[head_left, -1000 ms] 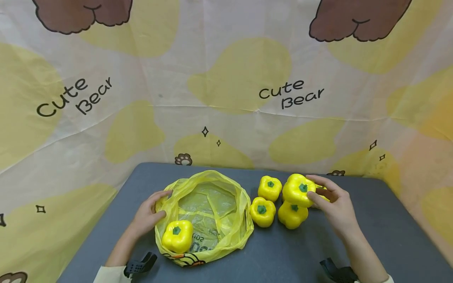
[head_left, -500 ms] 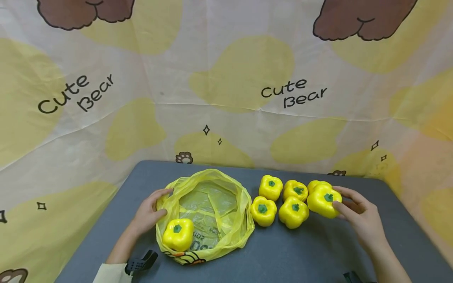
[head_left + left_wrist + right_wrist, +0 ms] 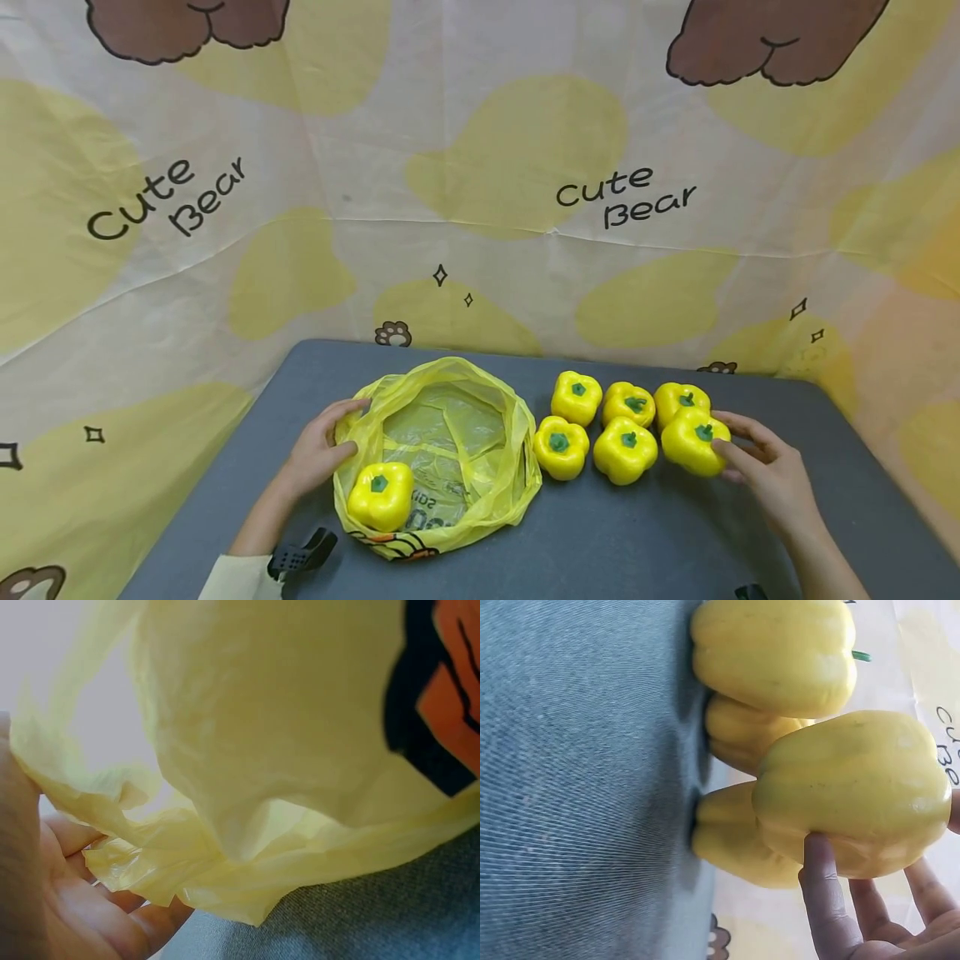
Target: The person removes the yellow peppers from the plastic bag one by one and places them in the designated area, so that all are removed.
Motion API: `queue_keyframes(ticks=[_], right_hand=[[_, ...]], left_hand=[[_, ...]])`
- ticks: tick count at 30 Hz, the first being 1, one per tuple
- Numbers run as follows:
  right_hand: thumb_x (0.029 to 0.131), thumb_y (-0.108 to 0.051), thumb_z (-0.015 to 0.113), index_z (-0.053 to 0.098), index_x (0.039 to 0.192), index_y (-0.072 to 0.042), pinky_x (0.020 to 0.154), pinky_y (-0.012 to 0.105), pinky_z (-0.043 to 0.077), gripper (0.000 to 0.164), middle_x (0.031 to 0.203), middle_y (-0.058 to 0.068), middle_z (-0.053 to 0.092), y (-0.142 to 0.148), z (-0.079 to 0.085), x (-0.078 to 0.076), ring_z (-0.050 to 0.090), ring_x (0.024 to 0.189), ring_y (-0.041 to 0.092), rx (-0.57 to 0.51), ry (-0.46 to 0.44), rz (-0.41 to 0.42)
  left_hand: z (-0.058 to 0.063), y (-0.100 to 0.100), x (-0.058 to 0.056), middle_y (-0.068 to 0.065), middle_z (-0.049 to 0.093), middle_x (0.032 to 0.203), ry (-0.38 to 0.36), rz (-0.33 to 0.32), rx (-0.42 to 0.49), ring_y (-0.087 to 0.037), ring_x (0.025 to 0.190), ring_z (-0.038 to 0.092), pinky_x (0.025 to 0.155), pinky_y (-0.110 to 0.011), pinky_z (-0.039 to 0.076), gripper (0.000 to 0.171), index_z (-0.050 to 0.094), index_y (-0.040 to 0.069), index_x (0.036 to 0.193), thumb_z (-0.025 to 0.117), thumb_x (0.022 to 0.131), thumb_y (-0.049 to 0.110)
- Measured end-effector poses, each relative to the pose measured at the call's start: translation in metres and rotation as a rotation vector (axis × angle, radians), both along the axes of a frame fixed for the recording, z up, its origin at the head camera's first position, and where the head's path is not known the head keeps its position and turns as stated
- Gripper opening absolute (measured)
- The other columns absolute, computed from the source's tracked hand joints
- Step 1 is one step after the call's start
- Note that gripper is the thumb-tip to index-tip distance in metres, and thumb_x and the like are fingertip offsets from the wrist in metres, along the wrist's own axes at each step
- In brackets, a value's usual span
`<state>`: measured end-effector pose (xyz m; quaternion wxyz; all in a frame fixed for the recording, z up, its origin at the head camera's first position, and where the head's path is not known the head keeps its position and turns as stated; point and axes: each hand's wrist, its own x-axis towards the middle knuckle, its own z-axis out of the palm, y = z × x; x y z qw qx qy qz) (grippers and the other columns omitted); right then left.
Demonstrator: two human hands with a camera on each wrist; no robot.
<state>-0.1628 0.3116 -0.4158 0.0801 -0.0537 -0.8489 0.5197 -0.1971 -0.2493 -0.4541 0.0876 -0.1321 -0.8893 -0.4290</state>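
Note:
My left hand (image 3: 318, 450) grips the left edge of a yellow plastic bag (image 3: 517, 467), which stands with its mouth spread. Inside the bag, at its near left, sits one yellow bell pepper (image 3: 380, 497). In the left wrist view the bag's thin film (image 3: 262, 735) lies against the fingers. My right hand (image 3: 776, 475) holds another yellow bell pepper (image 3: 693, 442) between thumb and fingers. The right wrist view has this held bell pepper (image 3: 855, 795) raised off the table, its lower end facing left. Behind it in the head view is a further bell pepper (image 3: 681, 400), partly hidden.
Left of the held one, several yellow bell peppers stand stem up in two rows, such as the front bell pepper (image 3: 626, 451) and the back bell pepper (image 3: 576, 398). The grey table (image 3: 600, 542) ends at a patterned cloth backdrop (image 3: 480, 183).
My right hand has carried its bell pepper rightward from over the other peppers, then lowered it in front of the rightmost one. The left hand keeps its place at the bag.

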Motion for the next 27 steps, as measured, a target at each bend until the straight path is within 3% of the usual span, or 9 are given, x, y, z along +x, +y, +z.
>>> queue_keyframes(ticks=[9, 14, 18, 27], right_hand=[[0.093, -0.035, 0.061, 0.051, 0.137, -0.007, 0.068, 0.029, 0.057, 0.053, 0.106, -0.027, 0.047, 0.003, -0.012, -0.002, 0.056, 0.086, -0.014, -0.018, -0.073, 0.005], [0.093, -0.039, 0.06, 0.049, 0.138, -0.007, 0.072, 0.033, 0.057, 0.056, 0.123, -0.003, 0.047, 0.003, -0.017, -0.002, 0.054, 0.085, -0.013, -0.018, -0.149, 0.017], [0.094, -0.041, 0.057, 0.044, 0.141, -0.006, 0.074, 0.035, 0.057, 0.061, 0.138, 0.018, 0.039, 0.004, -0.018, -0.002, 0.053, 0.084, -0.013, -0.016, -0.207, 0.037], [0.095, -0.04, 0.055, 0.039, 0.144, -0.004, 0.074, 0.035, 0.057, 0.063, 0.142, 0.025, 0.036, 0.003, -0.019, -0.002, 0.056, 0.089, -0.007, 0.025, -0.242, 0.059]], left_hand=[[0.0, 0.0, -0.001, -0.018, 0.05, 0.139, -0.003, 0.0, -0.003, -0.035, 0.128, 0.044, 0.09, -0.016, 0.042, 0.056, 0.056, 0.003, 0.132, 0.058, 0.076, -0.005], [0.001, 0.0, -0.001, -0.019, 0.05, 0.139, -0.002, -0.001, -0.007, -0.036, 0.129, 0.044, 0.09, -0.016, 0.042, 0.056, 0.056, 0.003, 0.132, 0.058, 0.076, -0.005], [0.0, 0.0, -0.001, -0.019, 0.049, 0.14, -0.018, 0.002, 0.004, -0.036, 0.13, 0.043, 0.09, -0.016, 0.041, 0.057, 0.056, 0.003, 0.132, 0.058, 0.076, -0.005], [0.0, 0.0, 0.0, -0.02, 0.046, 0.142, -0.052, -0.009, 0.055, -0.037, 0.13, 0.042, 0.086, -0.016, 0.043, 0.058, 0.054, 0.001, 0.133, 0.057, 0.076, -0.008]])
